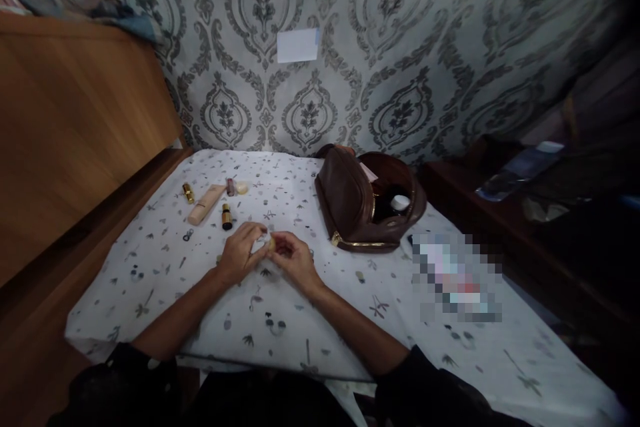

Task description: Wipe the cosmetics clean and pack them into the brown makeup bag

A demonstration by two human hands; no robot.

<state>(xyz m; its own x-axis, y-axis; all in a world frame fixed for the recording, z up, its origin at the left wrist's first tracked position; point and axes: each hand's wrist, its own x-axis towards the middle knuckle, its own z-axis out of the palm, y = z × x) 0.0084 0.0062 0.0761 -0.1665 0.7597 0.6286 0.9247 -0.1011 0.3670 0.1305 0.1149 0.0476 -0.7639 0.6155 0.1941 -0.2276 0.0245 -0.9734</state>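
My left hand (243, 253) and my right hand (296, 259) meet above the front middle of the cloth-covered table. Between their fingertips is a small clear and yellowish container (271, 243), partly hidden by the fingers. My left fingers wrap round its whitish side, and my right thumb and fingers pinch the yellowish end. Just beyond my left hand stands a gold and black small bottle (227, 217). Farther back lie a beige squeeze tube (207, 204), a gold tube (189, 193), a small pinkish container (231, 187) and a round cream-yellow container (242, 187).
A brown leather bag (345, 197) stands unzipped at the back right, a white-lidded container (400, 203) inside it. A blurred-out flat item (455, 278) lies right of the bag. Wooden furniture (75, 120) borders the left; a patterned wall (345, 93) closes the back.
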